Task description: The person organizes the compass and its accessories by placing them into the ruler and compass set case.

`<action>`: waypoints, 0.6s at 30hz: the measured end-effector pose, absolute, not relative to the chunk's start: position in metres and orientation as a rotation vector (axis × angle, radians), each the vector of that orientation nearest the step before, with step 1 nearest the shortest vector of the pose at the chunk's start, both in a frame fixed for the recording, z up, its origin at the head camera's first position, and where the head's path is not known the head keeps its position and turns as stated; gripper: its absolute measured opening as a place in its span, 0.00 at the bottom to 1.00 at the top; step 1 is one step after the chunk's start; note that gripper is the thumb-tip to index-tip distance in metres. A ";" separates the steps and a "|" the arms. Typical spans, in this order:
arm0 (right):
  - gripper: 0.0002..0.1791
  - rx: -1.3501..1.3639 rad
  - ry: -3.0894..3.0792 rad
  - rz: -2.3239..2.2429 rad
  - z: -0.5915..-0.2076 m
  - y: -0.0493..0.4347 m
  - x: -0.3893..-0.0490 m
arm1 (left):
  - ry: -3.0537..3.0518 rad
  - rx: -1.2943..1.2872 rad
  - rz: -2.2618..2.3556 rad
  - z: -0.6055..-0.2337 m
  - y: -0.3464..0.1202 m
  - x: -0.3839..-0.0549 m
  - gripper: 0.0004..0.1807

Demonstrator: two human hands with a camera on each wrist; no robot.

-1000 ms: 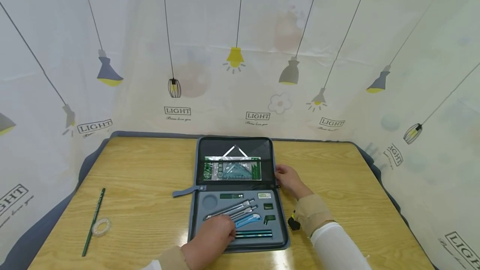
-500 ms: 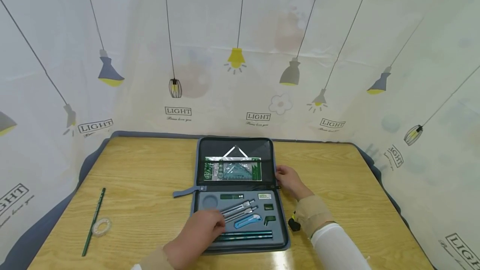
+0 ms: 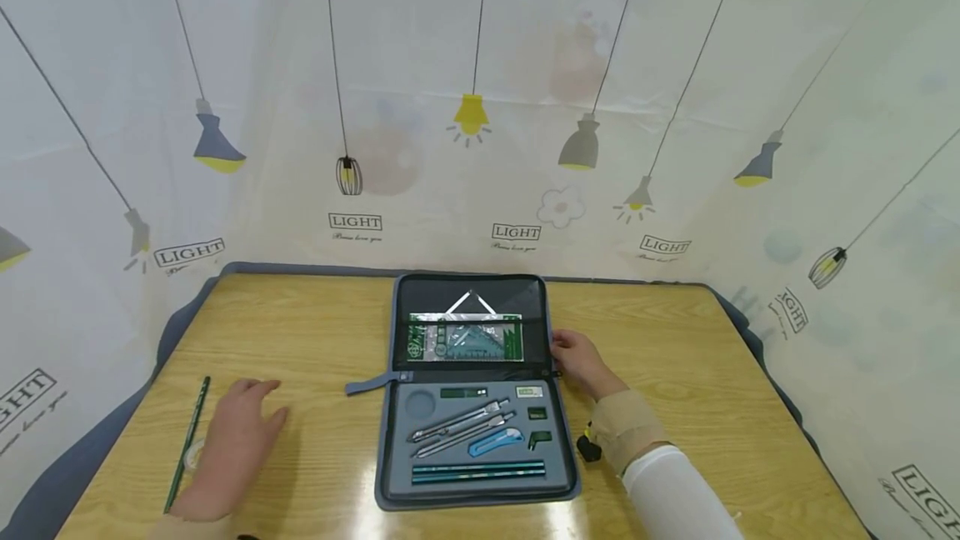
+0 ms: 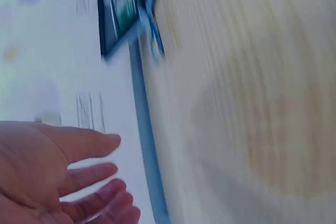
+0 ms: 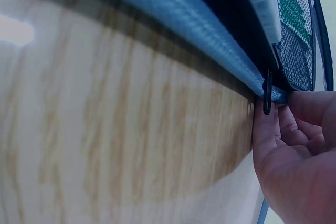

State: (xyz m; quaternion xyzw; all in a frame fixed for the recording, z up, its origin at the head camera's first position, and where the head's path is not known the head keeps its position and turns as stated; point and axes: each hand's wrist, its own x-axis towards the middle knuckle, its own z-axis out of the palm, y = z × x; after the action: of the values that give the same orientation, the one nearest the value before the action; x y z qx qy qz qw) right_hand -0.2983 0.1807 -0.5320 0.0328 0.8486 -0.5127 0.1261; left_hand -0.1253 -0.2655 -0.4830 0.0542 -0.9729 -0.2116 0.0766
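Observation:
A blue-grey zip case (image 3: 401, 473) lies unfolded on the table, its lid leaning up at the back. Its foam tray holds two green pencils (image 3: 478, 472), silver metal compasses (image 3: 459, 422), a blue utility knife (image 3: 496, 442), an eraser (image 3: 528, 392) and small green pieces. My right hand (image 3: 579, 357) pinches the case's right edge by the hinge, next to a zipper pull (image 5: 268, 95) in the right wrist view. My left hand (image 3: 240, 440), fingers spread and holding nothing, is over the table beside a tape roll (image 3: 192, 455), which it partly hides. Left of it lies a green pencil (image 3: 197, 419).
Behind the lid's mesh sits a packet of set squares (image 3: 465, 338). A blue-grey strap (image 3: 367, 386) sticks out left of the case. A small black and yellow object (image 3: 588, 445) is by my right wrist. Printed cloth (image 3: 450, 215) hangs behind the wooden table (image 3: 637, 323).
My left hand has left the pencils in the case and moved left to the tape roll, its fingers opening out. My right hand stays at the case's edge.

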 end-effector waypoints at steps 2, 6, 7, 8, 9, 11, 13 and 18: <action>0.20 0.095 2.476 -1.489 -0.531 0.180 -0.299 | -2.914 0.248 -0.598 -0.486 -0.290 -0.121 0.24; 0.20 0.096 2.486 -1.475 -0.531 0.179 -0.298 | -2.976 0.439 -0.557 -0.488 -0.331 -0.111 0.27; 0.20 0.101 2.486 -1.475 -0.531 0.179 -0.298 | -3.001 0.488 -0.565 -0.488 -0.338 -0.109 0.28; 0.20 0.109 2.484 -1.478 -0.531 0.179 -0.298 | -3.030 0.546 -0.578 -0.488 -0.345 -0.108 0.28; 0.20 0.110 2.484 -1.476 -0.531 0.179 -0.298 | -3.058 0.608 -0.598 -0.489 -0.350 -0.107 0.29; 0.20 0.120 2.480 -1.480 -0.529 0.179 -0.297 | -3.103 0.705 -0.632 -0.491 -0.358 -0.106 0.31; 0.20 0.115 2.483 -1.478 -0.528 0.178 -0.296 | -3.124 0.811 -0.671 -0.493 -0.362 -0.105 0.32; 0.20 0.101 2.487 -1.476 -0.526 0.178 -0.295 | -3.162 0.865 -0.698 -0.497 -0.368 -0.105 0.32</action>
State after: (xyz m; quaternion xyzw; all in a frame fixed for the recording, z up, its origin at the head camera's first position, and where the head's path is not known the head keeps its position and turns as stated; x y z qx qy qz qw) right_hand -0.2954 0.1775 -0.5258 0.0347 0.8529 -0.5061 0.1233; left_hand -0.1045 -0.3675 -0.4966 0.2566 -0.9383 -0.2070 -0.1046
